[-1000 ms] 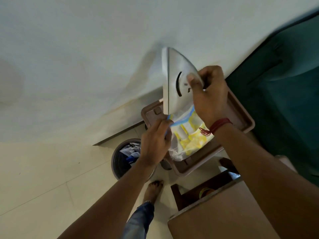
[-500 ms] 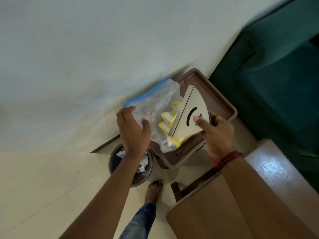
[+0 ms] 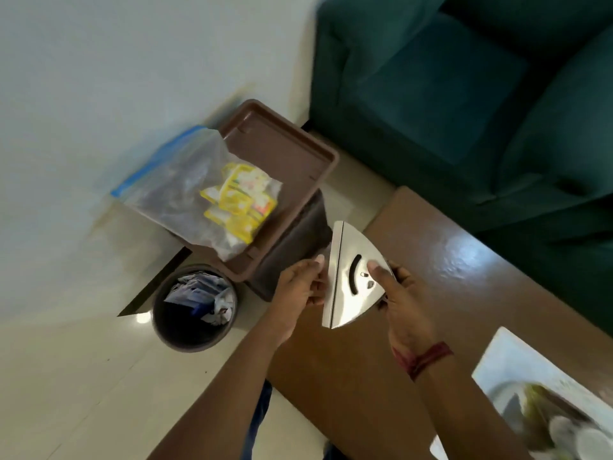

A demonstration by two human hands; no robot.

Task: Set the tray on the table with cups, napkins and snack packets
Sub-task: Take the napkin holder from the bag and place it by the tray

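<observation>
A steel quarter-circle napkin holder (image 3: 353, 277) with a curved slot is held upright over the near corner of the brown table (image 3: 441, 277). My right hand (image 3: 398, 293) grips its curved side, thumb on the face. My left hand (image 3: 303, 287) holds its straight edge. A clear zip bag (image 3: 199, 197) with yellow snack packets (image 3: 240, 202) lies on the brown tray (image 3: 285, 151), which rests on a dark stool by the wall. A patterned tray (image 3: 507, 366) with blurred white items shows at the bottom right.
A dark round bin (image 3: 194, 307) with crumpled paper stands on the pale floor below the brown tray. A teal sofa (image 3: 464, 94) fills the upper right, just behind the table. A white wall runs along the left.
My left hand let go of the zip bag, which now lies on the brown tray, and came over to the napkin holder. Both hands carried the holder down and right toward the table.
</observation>
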